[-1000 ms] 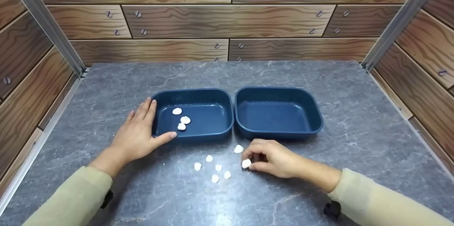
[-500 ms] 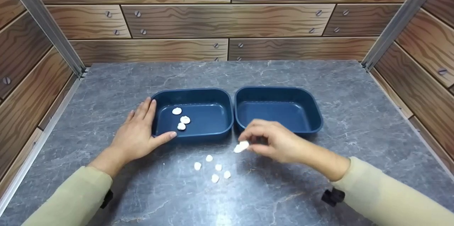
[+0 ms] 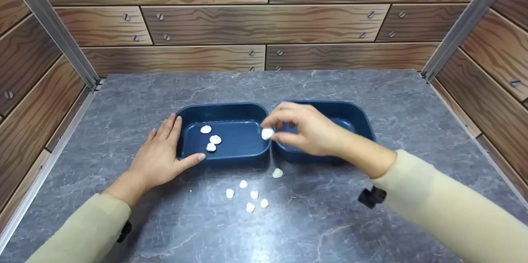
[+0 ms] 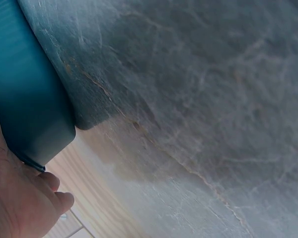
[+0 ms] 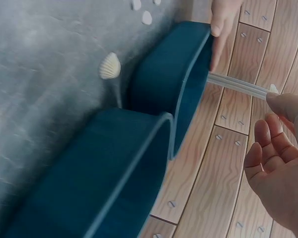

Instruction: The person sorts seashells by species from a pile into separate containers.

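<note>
My right hand [image 3: 309, 129] pinches a white seashell [image 3: 267, 133] between thumb and fingers, above the place where the two blue bins meet. In the right wrist view only the tip of that shell [image 5: 273, 89] shows past the thumb. My left hand [image 3: 159, 155] lies with straight fingers along the left side of the left bin [image 3: 231, 159], its thumb at the front rim. Three white shells [image 3: 215, 139] rest in that bin. The right bin [image 3: 354, 110] is partly hidden by my right hand and forearm.
Several white shells [image 3: 254, 195] lie on the grey marbled table in front of the bins. One larger ribbed shell [image 5: 110, 66] sits closest to them, near the gap. Wood-patterned panels [image 3: 264, 23] enclose the back and sides.
My right hand has lifted the shell from the table and carried it forward and slightly left, over the bins' adjoining rims. The left hand has stayed at its bin.
</note>
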Tool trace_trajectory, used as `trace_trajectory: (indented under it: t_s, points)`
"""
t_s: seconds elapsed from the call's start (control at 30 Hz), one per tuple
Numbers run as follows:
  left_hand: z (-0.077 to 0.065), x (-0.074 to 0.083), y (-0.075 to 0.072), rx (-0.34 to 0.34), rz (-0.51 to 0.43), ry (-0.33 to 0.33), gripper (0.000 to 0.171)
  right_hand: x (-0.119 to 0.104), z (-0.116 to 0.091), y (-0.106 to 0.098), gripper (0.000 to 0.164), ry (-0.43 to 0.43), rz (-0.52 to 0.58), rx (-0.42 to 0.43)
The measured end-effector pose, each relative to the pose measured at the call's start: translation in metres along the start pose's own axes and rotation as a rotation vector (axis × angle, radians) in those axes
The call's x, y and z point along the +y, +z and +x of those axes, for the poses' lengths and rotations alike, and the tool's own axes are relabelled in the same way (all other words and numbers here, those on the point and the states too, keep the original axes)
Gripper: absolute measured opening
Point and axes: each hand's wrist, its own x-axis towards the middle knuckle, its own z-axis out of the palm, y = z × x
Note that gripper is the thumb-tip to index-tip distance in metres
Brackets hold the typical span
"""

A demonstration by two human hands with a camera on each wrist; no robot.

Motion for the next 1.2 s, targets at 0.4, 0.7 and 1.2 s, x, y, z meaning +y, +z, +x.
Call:
trace_trajectory:
  t_s: [0.4, 0.7, 1.2]
  points:
    - [0.000, -0.001, 0.001, 0.007, 0.012, 0.009, 0.125, 0.006, 0.043, 0.007, 0.024, 0.051, 0.022, 0.026]
    - [0.001, 0.000, 0.001, 0.009, 0.012, 0.003, 0.123, 0.020, 0.061, 0.023, 0.024, 0.171, 0.066, 0.023]
    - [0.001, 0.000, 0.001, -0.005, 0.000, -0.014, 0.120, 0.047, 0.077, 0.066, 0.023, 0.294, 0.125, 0.017]
